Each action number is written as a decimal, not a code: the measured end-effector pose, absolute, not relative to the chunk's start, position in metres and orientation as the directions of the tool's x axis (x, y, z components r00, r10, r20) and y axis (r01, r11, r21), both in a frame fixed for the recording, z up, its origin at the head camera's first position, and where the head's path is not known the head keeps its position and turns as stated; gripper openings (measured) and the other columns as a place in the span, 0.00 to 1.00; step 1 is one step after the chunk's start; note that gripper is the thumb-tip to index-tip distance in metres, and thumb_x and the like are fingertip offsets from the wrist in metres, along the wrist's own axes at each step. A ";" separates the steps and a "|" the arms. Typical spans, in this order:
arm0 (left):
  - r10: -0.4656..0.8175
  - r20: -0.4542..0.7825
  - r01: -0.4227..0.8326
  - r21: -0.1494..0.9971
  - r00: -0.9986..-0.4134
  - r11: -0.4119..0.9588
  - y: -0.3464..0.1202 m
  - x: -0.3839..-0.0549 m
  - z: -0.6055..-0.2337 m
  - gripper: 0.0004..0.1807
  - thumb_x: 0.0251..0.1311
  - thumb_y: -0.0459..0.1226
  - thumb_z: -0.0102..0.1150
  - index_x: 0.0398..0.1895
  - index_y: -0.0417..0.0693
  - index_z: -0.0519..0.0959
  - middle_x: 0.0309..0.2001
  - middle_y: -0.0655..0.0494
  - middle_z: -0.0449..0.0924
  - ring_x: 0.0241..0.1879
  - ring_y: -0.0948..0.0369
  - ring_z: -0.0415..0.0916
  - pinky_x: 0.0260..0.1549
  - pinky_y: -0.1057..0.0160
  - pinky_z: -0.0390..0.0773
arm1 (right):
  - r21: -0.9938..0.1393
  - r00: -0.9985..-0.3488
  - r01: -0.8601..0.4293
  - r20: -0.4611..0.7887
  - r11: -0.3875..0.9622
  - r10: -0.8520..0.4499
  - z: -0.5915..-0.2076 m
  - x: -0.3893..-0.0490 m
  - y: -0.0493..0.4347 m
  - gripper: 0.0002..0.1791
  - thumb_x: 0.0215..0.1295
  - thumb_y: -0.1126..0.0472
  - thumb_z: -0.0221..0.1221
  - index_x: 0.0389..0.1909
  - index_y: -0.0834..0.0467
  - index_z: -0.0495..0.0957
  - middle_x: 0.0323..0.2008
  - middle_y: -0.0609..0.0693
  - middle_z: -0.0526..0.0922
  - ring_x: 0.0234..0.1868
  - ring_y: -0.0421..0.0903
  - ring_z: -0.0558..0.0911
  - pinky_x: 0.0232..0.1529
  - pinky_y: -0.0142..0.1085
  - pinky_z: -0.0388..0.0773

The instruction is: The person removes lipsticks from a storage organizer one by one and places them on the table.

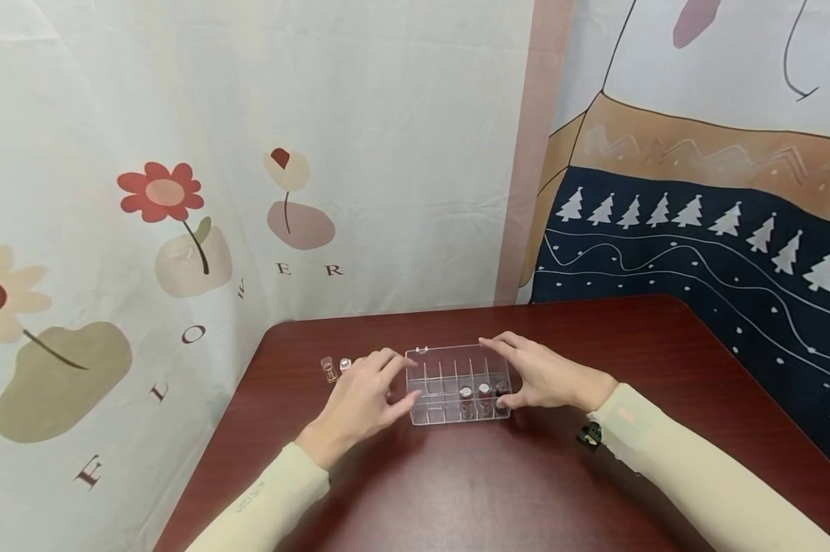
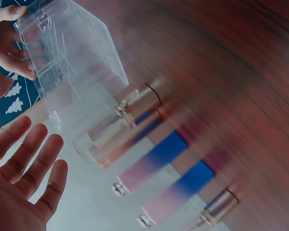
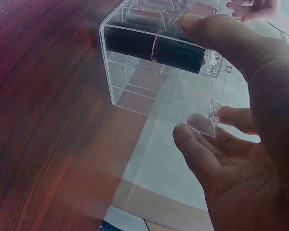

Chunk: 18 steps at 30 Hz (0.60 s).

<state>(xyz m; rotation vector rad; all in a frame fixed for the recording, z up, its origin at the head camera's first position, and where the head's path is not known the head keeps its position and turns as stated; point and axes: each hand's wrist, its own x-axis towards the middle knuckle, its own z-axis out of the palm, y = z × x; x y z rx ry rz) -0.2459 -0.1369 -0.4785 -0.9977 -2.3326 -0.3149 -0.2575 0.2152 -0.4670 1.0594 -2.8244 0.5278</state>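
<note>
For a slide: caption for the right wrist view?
Right hand grips one end of a clear divided box, a dark tube inside.

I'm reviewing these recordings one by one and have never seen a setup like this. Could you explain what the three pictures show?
There is no machine here: a person works bare-handed. The wide picture comes from a camera worn on the head, looking forward and down; the other two come from cameras on the left and right wrists. On the reddish-brown wooden table is a clear plastic box with dividers. The right hand grips its right end, where a black cylindrical tube with a copper band sits inside. The left hand is open beside the box, holding nothing. Near it are slim tubes, including two blue-and-pink ones.
</note>
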 end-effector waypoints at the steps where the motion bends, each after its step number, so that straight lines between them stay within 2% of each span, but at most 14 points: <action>1: 0.588 0.590 0.722 -0.012 -0.554 0.692 -0.134 -0.246 -0.478 0.21 0.62 0.54 0.70 0.54 0.56 0.85 0.45 0.62 0.83 0.36 0.61 0.79 0.38 0.57 0.80 | -0.291 -0.758 -0.651 0.192 0.701 -0.624 -0.467 -0.258 0.215 0.60 0.50 0.45 0.83 0.82 0.55 0.63 0.69 0.54 0.75 0.63 0.49 0.81 0.66 0.48 0.82; 5: 0.597 0.584 0.726 -0.020 -0.550 0.688 -0.125 -0.247 -0.479 0.23 0.62 0.57 0.70 0.54 0.57 0.84 0.46 0.61 0.84 0.41 0.57 0.82 0.37 0.56 0.78 | -0.292 -0.762 -0.646 0.187 0.705 -0.620 -0.468 -0.258 0.216 0.60 0.50 0.45 0.83 0.82 0.55 0.63 0.70 0.54 0.75 0.64 0.49 0.81 0.66 0.48 0.82; 18: 0.622 0.584 0.758 -0.016 -0.522 0.652 -0.095 -0.250 -0.481 0.25 0.62 0.60 0.71 0.55 0.56 0.84 0.46 0.62 0.85 0.43 0.60 0.85 0.41 0.55 0.81 | -0.301 -0.765 -0.642 0.186 0.705 -0.617 -0.469 -0.260 0.217 0.60 0.50 0.46 0.83 0.82 0.55 0.63 0.69 0.54 0.75 0.63 0.51 0.82 0.65 0.47 0.82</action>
